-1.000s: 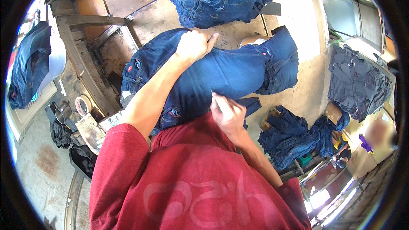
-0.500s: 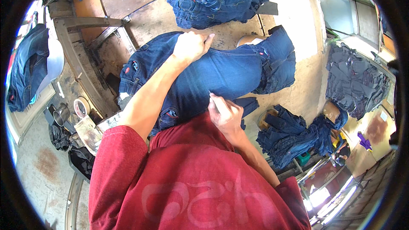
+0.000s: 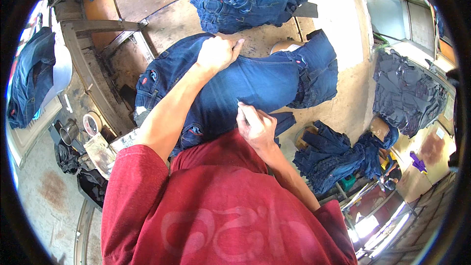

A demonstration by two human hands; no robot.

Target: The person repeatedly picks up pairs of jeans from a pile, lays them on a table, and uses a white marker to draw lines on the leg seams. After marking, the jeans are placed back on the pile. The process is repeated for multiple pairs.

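Observation:
A pair of blue jeans lies across the table in front of me, over my lap edge, its leg faded along the middle. My left hand is closed at the far edge of the jeans, gripping the denim there with the thumb pointing right. My right hand is pinched above the near side of the leg. A small pale tip shows at its fingertips; what it is I cannot make out. Under the left forearm, at the left end, lie pocket and waistband parts with a small red tag.
Beyond the jeans stands a tall pile of folded jeans. More denim heaps at the right, near a stack of dark garments. At left are a metal frame, a tape roll and jeans on a chair.
The hands and jeans hold nearly the same pose. My right hand has shifted slightly left and up along the leg; the whole view has moved a little.

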